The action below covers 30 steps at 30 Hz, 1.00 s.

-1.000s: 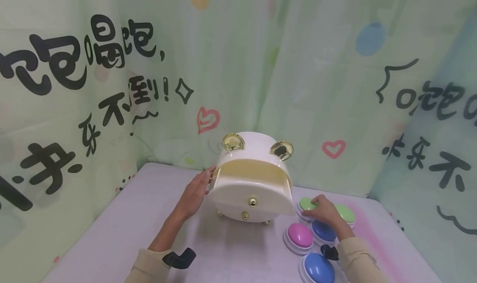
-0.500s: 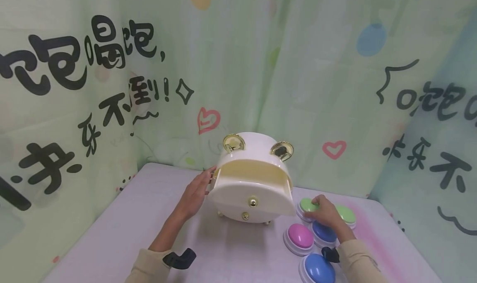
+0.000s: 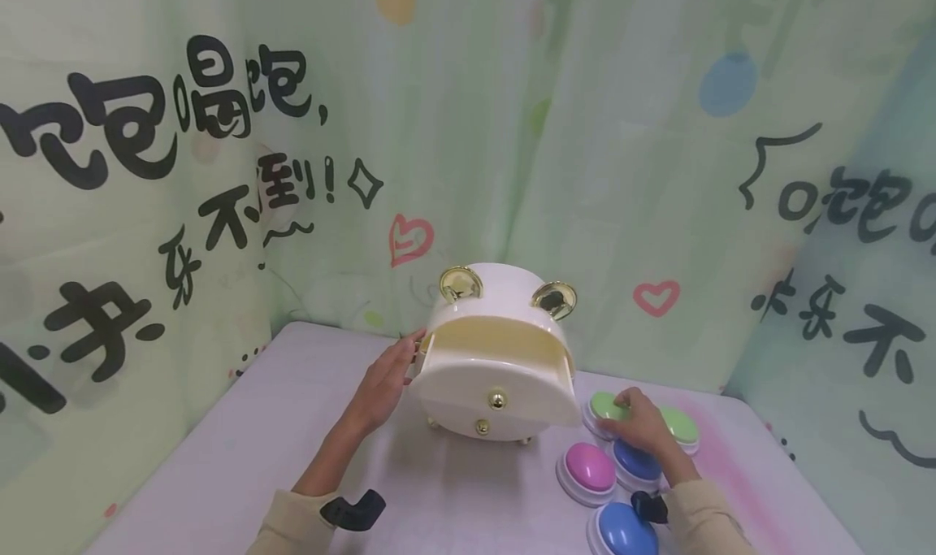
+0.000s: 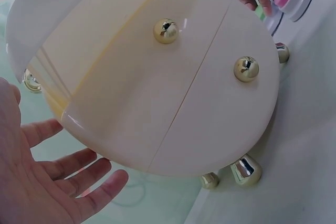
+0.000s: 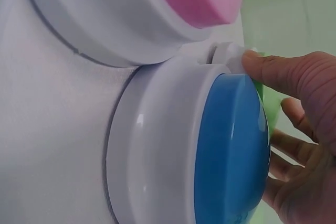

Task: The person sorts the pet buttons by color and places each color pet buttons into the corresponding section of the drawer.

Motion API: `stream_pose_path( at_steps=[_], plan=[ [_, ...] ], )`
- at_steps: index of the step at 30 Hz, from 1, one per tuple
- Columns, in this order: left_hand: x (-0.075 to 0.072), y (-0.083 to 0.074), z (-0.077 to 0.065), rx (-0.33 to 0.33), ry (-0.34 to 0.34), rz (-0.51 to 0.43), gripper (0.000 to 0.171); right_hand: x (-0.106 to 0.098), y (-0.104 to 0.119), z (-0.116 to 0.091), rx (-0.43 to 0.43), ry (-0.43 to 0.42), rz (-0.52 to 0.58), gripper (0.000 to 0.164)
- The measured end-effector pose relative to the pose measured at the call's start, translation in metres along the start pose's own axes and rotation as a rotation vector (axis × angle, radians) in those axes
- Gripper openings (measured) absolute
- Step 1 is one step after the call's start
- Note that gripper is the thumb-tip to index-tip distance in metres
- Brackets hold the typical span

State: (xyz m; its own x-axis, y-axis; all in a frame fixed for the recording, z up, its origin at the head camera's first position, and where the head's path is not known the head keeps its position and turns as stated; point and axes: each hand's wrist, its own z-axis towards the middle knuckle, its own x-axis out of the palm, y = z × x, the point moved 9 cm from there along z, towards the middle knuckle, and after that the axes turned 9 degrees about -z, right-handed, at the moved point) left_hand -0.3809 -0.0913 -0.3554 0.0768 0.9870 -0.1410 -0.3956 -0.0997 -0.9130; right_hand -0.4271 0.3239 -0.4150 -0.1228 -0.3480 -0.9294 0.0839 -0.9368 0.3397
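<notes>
A white round-topped toy cabinet (image 3: 504, 283) with gold ears, knobs and feet stands on the table. Its upper drawer (image 3: 453, 388) is pulled out; the lower one is closed. My left hand (image 3: 380, 384) rests straight fingers against the cabinet's left side, as the left wrist view also shows (image 4: 68, 177). To the right of the cabinet, my right hand (image 3: 643, 427) grips a green dome button (image 3: 603, 405) with a white base, thumb at the near side and fingers over the far side. The right wrist view shows the thumb (image 5: 278, 72) on the white base; the blue button hides part of the grip.
Close under the right hand sits a blue dome button (image 3: 634, 460). A pink one (image 3: 591, 467) and another blue one (image 3: 627, 531) stand nearer me. A second green button (image 3: 680, 425) lies right of the hand. Printed curtains (image 3: 468, 132) surround the table (image 3: 292, 384).
The head view has tilted slightly, so everything sits a little lower. Both hands, the cabinet and the buttons otherwise keep their places.
</notes>
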Motion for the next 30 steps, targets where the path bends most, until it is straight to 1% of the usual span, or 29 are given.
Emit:
stream_pose_path(
  at_steps=[3, 10, 19, 25, 30],
  plan=[
    [0.0, -0.001, 0.0, 0.001, 0.001, 0.004, 0.051, -0.002, -0.005, -0.001, 0.033, -0.027, 0.023, 0.058],
    [0.0, -0.002, 0.0, 0.004, -0.005, 0.016, 0.051, -0.007, -0.01, -0.01, 0.127, -0.021, 0.107, 0.069],
    [0.0, -0.001, -0.002, 0.0, -0.012, 0.021, 0.051, -0.016, -0.002, -0.018, 0.179, -0.052, 0.2, 0.072],
    [0.0, 0.0, -0.001, -0.009, -0.013, 0.022, 0.05, -0.021, 0.001, -0.023, 0.226, -0.081, 0.294, 0.081],
    [0.0, 0.0, -0.002, -0.014, -0.007, 0.025, 0.05, -0.028, 0.007, -0.029, 0.257, -0.125, 0.363, 0.082]
  ],
)
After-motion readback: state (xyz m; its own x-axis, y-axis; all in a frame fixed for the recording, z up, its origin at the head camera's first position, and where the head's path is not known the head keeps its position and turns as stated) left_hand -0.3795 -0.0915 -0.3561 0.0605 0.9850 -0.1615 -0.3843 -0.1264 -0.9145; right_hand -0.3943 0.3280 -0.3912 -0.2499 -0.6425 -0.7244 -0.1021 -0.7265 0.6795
